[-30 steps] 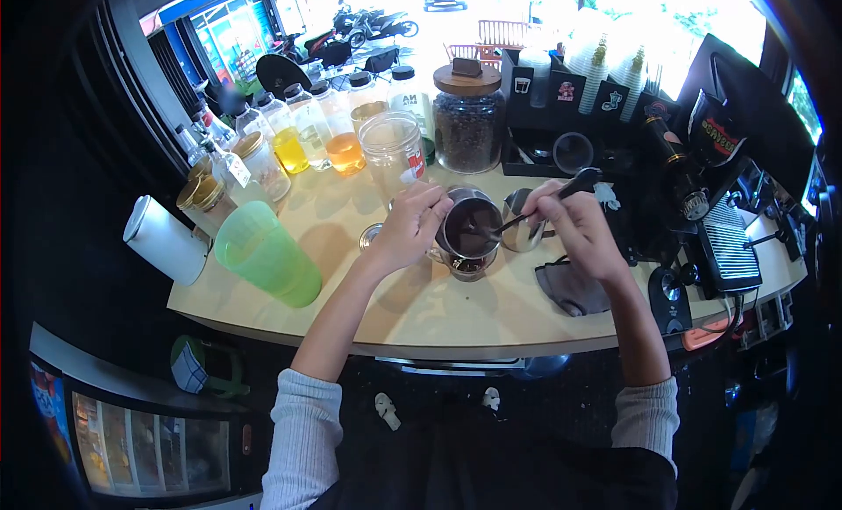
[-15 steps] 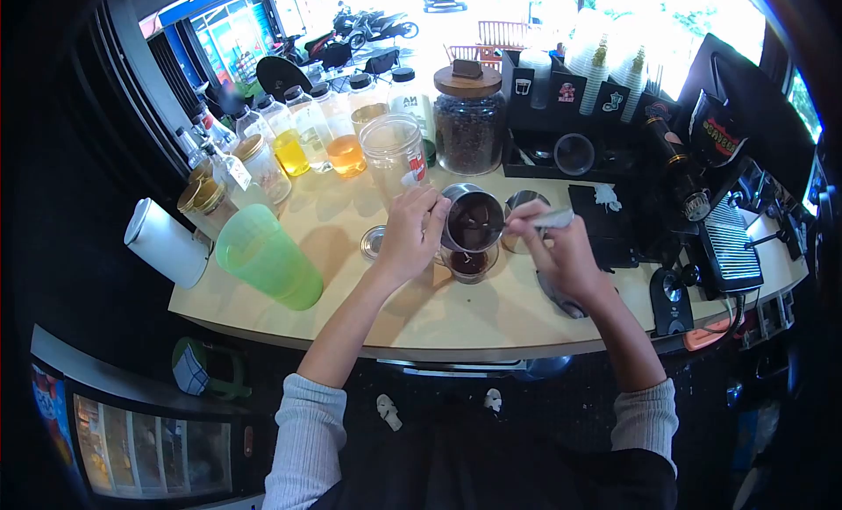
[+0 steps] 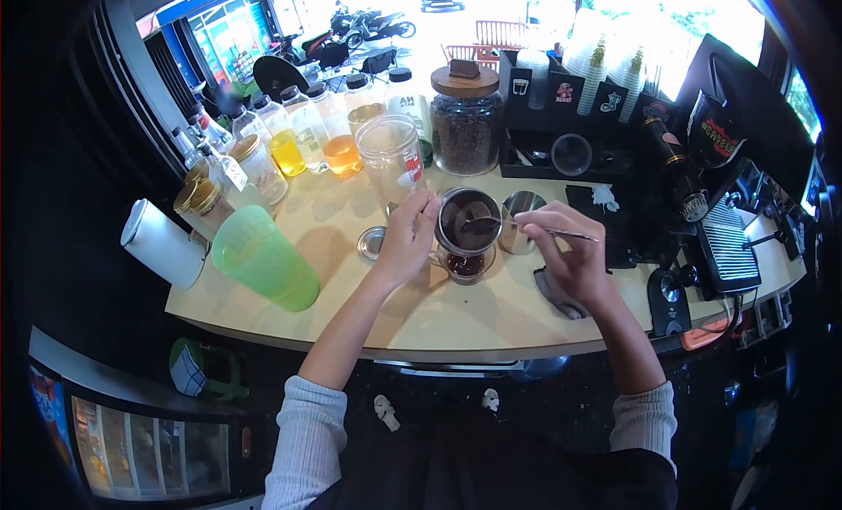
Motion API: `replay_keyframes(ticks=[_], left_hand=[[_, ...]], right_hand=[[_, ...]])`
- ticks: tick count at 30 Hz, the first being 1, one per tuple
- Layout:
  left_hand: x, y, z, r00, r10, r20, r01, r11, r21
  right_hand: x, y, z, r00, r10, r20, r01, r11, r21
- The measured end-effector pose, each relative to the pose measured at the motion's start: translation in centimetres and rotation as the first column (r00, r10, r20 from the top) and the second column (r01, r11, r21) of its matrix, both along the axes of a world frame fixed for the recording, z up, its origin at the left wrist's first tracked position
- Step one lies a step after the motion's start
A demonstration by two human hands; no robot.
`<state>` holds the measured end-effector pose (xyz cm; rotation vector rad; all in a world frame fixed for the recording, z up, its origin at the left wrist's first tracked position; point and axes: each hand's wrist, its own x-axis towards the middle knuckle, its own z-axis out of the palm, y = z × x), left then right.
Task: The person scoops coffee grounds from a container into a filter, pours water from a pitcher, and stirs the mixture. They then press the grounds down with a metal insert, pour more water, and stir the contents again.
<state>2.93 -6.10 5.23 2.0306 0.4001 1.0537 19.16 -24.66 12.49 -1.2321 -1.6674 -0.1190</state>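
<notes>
My left hand (image 3: pixel 410 238) grips the side of a round metal cup (image 3: pixel 469 222) with dark contents, tilted above a glass cup (image 3: pixel 467 264) that holds dark liquid. In my right hand (image 3: pixel 566 247) is a thin metal spoon (image 3: pixel 574 235), its bowl end inside the metal cup. Behind my right fingers stands a metal tin (image 3: pixel 519 213). A round metal lid (image 3: pixel 372 243) lies left of the glass cup, and a dark cloth (image 3: pixel 560 295) lies below my right hand.
At the left stand a green pitcher (image 3: pixel 267 260) and a white jug (image 3: pixel 162 242). Bottles, a clear jar (image 3: pixel 390 159) and a wood-lidded bean jar (image 3: pixel 467 128) line the back. A black cup rack (image 3: pixel 561 106) and a machine (image 3: pixel 735 242) are at the right.
My right hand has turned, so the spoon handle now points right and slightly down. The metal cup has shifted slightly left and opens more toward the camera.
</notes>
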Motion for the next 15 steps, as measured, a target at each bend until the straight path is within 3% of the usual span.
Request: replay_keyframes(ticks=[1,5,8,10,15], left_hand=[[0.0,0.2,-0.3,0.999,-0.036,-0.005,0.035,0.996,-0.084],[0.0,0.4,-0.7,0.997,-0.080,0.015,0.081,0.991,-0.106],[-0.2,0.0,0.2,0.995,-0.094,-0.015,0.093,0.995,-0.043],[-0.2,0.0,0.6,0.989,-0.151,0.001,0.151,0.987,-0.062],[-0.6,0.4,1.3,0.982,-0.186,-0.043,0.184,0.982,-0.053]], right_hand=[[0.0,0.0,0.2,0.999,-0.041,-0.007,0.041,0.999,0.034],[0.3,0.3,-0.4,0.999,-0.026,-0.036,0.031,0.988,0.154],[-0.3,0.5,-0.7,0.993,-0.040,0.115,0.024,0.990,0.136],[-0.3,0.9,-1.5,0.971,0.035,0.236,-0.045,0.998,0.039],[-0.3,0.4,-1.7,0.972,0.193,0.135,-0.177,0.977,-0.119]])
